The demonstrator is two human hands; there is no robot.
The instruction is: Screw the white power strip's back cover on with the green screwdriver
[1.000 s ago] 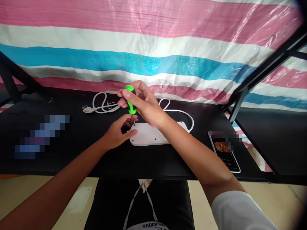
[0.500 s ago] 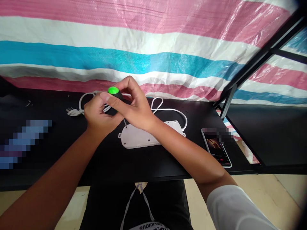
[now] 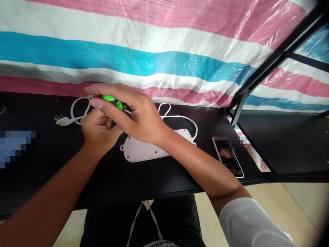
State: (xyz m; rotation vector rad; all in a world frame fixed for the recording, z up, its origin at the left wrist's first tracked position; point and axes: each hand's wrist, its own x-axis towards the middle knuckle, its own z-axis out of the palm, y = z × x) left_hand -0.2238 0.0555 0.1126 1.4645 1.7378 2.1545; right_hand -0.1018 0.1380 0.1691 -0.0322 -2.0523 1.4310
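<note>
A screwdriver with a green and black handle (image 3: pixel 109 98) leans over the left end of a white power strip (image 3: pixel 144 150). Its shaft reaches down to a screw hole there. My right hand (image 3: pixel 140 115) has the handle between its thumb and its long, stretched fingers. Below it, my left hand (image 3: pixel 99 132) is closed with curled fingers around the lower part of the screwdriver; the exact contact is partly hidden. The power strip lies underside up, and my right wrist covers part of it.
The strip's white cord (image 3: pixel 180 117) loops behind it, and its plug (image 3: pixel 63 120) lies at the left. A phone (image 3: pixel 228 156) with a lit screen rests at the right of the black table (image 3: pixel 144 178). Striped sheeting (image 3: pixel 154 61) hangs behind, beside a black metal frame (image 3: pixel 269 65).
My right hand has turned on the handle, its fingers straightening out to the left. A second green patch of the handle now shows. The view has shifted slightly to the right.
</note>
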